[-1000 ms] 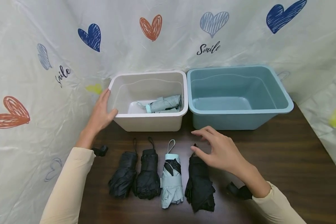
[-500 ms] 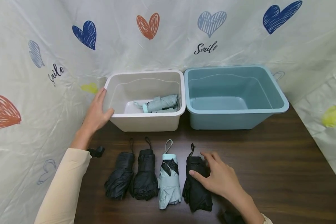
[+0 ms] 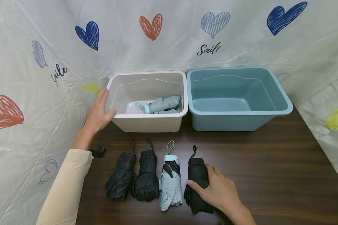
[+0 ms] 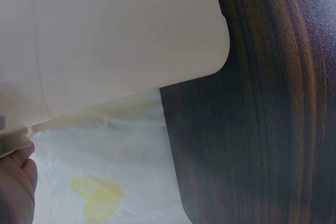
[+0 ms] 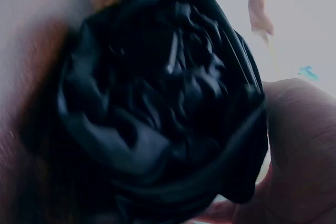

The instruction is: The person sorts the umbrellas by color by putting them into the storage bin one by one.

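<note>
At the white bin's left end, my left hand (image 3: 97,115) grips the rim of the bin (image 3: 147,124). The left wrist view shows fingers (image 4: 25,167) curled at the underside of that rim. My right hand (image 3: 222,191) is around the rightmost black folding umbrella (image 3: 197,168), thumb on its left side and fingers along its right. Its bunched black cloth (image 5: 157,103) fills the right wrist view. Beside it lies a light blue folding umbrella (image 3: 171,187), then two more black folding umbrellas (image 3: 147,176), all with wrist loops pointing away from me.
Light blue folded umbrellas (image 3: 166,104) lie inside the white bin. A blue bin (image 3: 225,122) stands against its right side. Behind both hangs a white sheet (image 3: 174,40) printed with hearts. The dark wooden table (image 3: 273,162) extends to the right.
My right hand has come down and toward me from above the rightmost black umbrella and taken hold of it. My left hand stays on the white bin's rim.
</note>
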Motion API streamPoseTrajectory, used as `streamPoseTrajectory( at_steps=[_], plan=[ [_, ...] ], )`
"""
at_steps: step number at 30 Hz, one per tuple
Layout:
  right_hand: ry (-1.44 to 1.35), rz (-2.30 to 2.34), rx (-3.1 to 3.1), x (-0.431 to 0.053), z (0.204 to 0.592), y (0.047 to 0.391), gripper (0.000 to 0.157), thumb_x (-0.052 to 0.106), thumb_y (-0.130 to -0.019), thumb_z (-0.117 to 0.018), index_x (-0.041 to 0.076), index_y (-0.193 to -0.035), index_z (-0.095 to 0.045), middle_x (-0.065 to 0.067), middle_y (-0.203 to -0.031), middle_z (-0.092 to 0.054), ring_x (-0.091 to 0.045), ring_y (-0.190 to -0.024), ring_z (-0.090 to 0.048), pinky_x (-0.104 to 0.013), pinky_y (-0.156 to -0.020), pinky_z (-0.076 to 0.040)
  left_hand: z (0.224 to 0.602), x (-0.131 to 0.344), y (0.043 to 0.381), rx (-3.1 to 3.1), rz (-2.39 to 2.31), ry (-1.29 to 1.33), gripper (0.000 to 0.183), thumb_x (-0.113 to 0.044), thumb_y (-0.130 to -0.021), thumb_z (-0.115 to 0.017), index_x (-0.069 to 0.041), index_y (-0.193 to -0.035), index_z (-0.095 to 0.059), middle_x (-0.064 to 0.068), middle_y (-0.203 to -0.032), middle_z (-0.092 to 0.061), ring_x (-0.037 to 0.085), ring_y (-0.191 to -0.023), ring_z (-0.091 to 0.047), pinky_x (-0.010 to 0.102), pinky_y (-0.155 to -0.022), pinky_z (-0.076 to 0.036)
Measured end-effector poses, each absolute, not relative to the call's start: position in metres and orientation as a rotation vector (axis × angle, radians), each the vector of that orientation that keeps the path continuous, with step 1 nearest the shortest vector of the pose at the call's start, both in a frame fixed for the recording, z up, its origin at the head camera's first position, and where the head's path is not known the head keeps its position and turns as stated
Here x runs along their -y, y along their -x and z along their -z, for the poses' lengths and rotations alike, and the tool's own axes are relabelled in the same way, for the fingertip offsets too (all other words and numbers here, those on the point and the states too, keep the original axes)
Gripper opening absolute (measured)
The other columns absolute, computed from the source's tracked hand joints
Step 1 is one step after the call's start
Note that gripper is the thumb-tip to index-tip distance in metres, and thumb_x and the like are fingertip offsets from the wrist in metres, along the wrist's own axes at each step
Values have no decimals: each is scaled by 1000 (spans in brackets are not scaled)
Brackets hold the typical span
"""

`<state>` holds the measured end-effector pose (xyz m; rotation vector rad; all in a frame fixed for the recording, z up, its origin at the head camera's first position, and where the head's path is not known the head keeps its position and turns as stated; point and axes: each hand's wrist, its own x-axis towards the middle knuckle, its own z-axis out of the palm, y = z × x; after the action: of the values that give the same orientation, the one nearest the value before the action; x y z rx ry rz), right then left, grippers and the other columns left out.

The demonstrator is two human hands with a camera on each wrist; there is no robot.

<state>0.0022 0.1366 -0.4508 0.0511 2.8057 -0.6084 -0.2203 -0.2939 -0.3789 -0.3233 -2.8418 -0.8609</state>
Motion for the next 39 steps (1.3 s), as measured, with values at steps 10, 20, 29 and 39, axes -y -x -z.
streamPoseTrajectory(
  at_steps=[10, 20, 29, 39],
  plan=[
    [-63, 632, -2817, -125, 454, -1, 122, 92, -74, -65, 0, -153, -49, -19, -130, -66, -27, -91, -69, -47, -67, -56, 376, 299, 219, 2819, 873, 324, 87, -22, -89, -57, 2, -167, -24, 21, -176, -21, 46, -162, -24, 67, -128, -24],
    [-15, 594, -2860, -122, 453, -8, 109, 77, -77, -76, -1, -150, -52, -24, -132, -66, -35, -95, -74, -53, -68, -59, 379, 303, 211, 2815, 870, 321, 86, -21, -89, -56, 2, -166, -25, 20, -176, -22, 47, -161, -25, 69, -125, -26],
    [-26, 616, -2863, -122, 451, -4, 103, 69, -79, -79, 1, -151, -52, -25, -131, -66, -36, -90, -73, -53, -67, -58, 376, 300, 215, 2816, 876, 330, 86, -20, -90, -56, 1, -167, -24, 20, -176, -21, 46, -162, -24, 70, -125, -26],
    [-75, 635, -2843, -119, 449, -8, 98, 61, -78, -83, 3, -151, -52, -19, -120, -66, -27, -71, -64, -48, -59, -52, 379, 294, 219, 2840, 863, 344, 86, -21, -90, -55, 2, -167, -24, 20, -176, -21, 46, -162, -24, 68, -127, -24]
  ],
)
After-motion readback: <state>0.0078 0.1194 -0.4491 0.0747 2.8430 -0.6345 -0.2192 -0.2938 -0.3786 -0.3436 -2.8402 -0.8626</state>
